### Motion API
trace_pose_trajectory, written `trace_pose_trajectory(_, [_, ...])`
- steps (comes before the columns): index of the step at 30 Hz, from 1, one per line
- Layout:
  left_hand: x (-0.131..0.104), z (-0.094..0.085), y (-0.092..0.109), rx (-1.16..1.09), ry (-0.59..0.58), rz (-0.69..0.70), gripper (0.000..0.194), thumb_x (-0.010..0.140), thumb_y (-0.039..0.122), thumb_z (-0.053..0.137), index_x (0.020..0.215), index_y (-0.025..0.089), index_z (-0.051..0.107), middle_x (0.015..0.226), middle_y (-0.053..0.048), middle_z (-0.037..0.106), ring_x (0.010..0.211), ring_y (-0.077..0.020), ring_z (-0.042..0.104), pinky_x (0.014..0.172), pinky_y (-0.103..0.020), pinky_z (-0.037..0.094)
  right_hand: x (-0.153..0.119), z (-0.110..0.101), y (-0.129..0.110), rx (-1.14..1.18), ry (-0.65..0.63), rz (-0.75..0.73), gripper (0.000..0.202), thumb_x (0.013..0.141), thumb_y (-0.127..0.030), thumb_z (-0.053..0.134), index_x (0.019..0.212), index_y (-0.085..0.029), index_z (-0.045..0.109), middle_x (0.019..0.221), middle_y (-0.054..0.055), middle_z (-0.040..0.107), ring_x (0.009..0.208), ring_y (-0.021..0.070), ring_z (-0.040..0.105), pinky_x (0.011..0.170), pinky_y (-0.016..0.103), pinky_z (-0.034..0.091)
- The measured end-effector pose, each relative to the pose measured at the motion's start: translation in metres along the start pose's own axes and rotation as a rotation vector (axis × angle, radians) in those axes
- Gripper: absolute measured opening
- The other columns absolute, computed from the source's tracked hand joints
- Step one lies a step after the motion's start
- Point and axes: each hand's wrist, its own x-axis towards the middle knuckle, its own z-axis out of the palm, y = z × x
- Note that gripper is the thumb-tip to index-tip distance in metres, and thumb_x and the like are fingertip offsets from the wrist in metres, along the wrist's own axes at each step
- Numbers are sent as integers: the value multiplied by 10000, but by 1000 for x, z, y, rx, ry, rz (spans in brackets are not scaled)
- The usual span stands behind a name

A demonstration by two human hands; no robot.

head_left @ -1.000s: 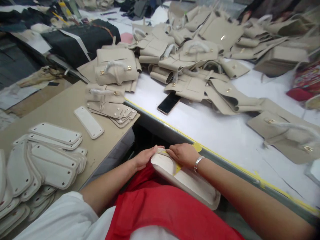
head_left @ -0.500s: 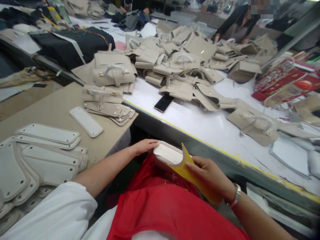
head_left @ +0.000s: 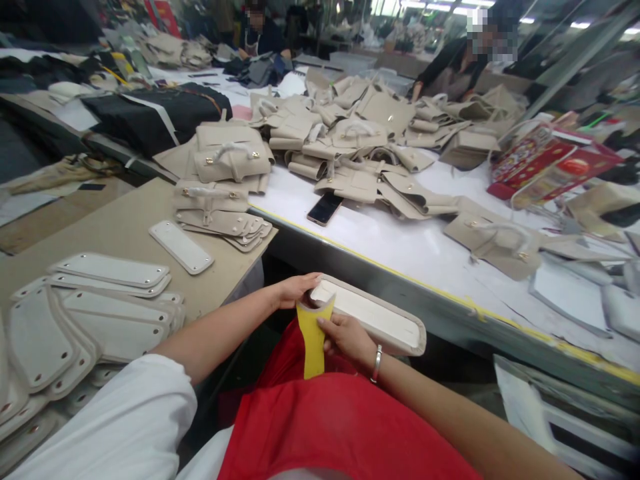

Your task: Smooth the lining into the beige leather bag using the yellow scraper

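Observation:
A long beige bag-base panel (head_left: 373, 313) with a white inner face lies across my lap, above a red cloth (head_left: 340, 420). My left hand (head_left: 295, 290) grips its near-left end. My right hand (head_left: 345, 337) pinches a yellow strip (head_left: 313, 340) that hangs from that end down over the red cloth. A silver bracelet (head_left: 376, 363) sits on my right wrist.
Stacks of white-faced base panels (head_left: 90, 320) lie on the tan side table (head_left: 115, 227) at my left. Beige bag pieces (head_left: 350, 140) and a phone (head_left: 325, 208) cover the white table (head_left: 400, 247) ahead. A red printed box (head_left: 545, 160) stands at right. Other people work at the far side.
My right hand has peeled the yellow strip off along the panel and now holds it hanging from the left end. The panel has turned to lie more level. My view has lifted.

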Motion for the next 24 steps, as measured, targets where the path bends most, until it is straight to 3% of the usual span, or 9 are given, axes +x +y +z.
trace_pose_trajectory(5, [6, -5, 0, -48, -55, -26, 426, 742, 271, 663, 1137, 186, 528, 873, -12, 599, 701, -103, 550, 664, -213, 430, 13, 10, 10, 181, 32, -31, 220, 827, -350, 518, 750, -147, 549, 448, -25, 565, 378, 65, 505, 405, 143, 412])
trace_pose_trajectory(10, [7, -10, 7, -63, -105, -65, 436, 733, 273, 677, 1136, 193, 531, 831, -2, 602, 681, -96, 540, 653, -202, 408, 18, 16, 8, 223, 83, -78, 347, 734, -489, 580, 667, -151, 533, 417, -38, 536, 364, 73, 494, 403, 165, 422])
trace_pose_trajectory(19, [16, -20, 4, -122, -166, -103, 501, 732, 279, 675, 1198, 203, 508, 1106, -67, 591, 876, -160, 571, 795, -268, 407, 27, 20, 9, 337, 141, 29, 436, 663, -580, 605, 740, -154, 554, 399, -41, 525, 354, 82, 491, 414, 186, 445])
trace_pose_trajectory(24, [14, -19, -11, -309, -208, -32, 645, 751, 588, 543, 1239, 170, 482, 1207, -120, 545, 1048, -236, 529, 928, -355, 358, 35, 17, 13, 371, 120, 82, 466, 643, -603, 613, 737, -151, 551, 405, -30, 541, 359, 91, 507, 418, 187, 443])
